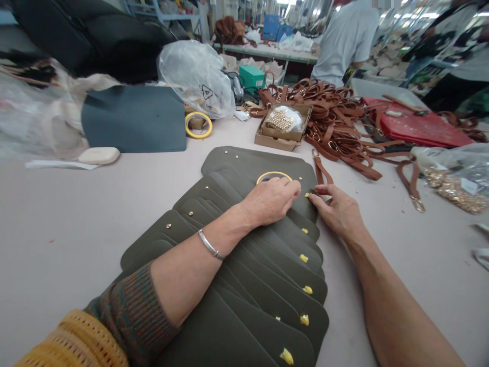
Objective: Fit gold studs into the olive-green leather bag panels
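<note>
L hand flat on olive panels, R hand prob. pinching yellow tab.

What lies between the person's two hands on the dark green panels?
A small yellow tab on a dark green panel, seen in the head view.

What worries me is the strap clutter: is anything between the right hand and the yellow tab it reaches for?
Nothing visible. The right hand has its fingertips at the yellow tab on the dark panel edge. The brown strap lies beyond, not between; the left hand rests beside the tab.
</note>
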### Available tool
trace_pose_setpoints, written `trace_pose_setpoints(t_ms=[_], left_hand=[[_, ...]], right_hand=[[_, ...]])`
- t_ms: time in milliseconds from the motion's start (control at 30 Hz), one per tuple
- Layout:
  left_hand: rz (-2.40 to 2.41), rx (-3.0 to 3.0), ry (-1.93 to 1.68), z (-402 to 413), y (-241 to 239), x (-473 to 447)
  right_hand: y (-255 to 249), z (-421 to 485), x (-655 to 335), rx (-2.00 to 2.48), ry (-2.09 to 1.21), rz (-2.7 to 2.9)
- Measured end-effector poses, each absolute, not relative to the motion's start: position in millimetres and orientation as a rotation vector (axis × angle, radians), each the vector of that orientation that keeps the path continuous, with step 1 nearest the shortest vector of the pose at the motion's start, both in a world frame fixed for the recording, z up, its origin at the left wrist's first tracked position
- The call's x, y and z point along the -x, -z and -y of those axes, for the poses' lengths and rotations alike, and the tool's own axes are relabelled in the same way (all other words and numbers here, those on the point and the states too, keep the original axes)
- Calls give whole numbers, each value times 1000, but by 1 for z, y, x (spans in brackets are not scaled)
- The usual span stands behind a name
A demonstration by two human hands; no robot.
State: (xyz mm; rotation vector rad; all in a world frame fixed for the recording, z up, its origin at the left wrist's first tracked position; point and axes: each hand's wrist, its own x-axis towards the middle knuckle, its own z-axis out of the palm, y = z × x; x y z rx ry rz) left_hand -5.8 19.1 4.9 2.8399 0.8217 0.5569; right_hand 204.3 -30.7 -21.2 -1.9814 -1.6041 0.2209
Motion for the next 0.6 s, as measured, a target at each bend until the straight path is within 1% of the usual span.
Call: trace_pose_setpoints(t_ms=[167,400,500,600], left_hand=[[-852,-2801,-671,-21,-2,6],[-840,-2655,-807,-28,2,8],[-885,-2630,-718,-32,4,10],[-914,-2674,-593,-32,4,11]], right_hand=[[19,30,-211,1931,-528,1319],[12,36,-207,1492,-1088,1027],[11,38,-200,1460,-1171,1064],[12,39,-192,1575,-1078,1200]])
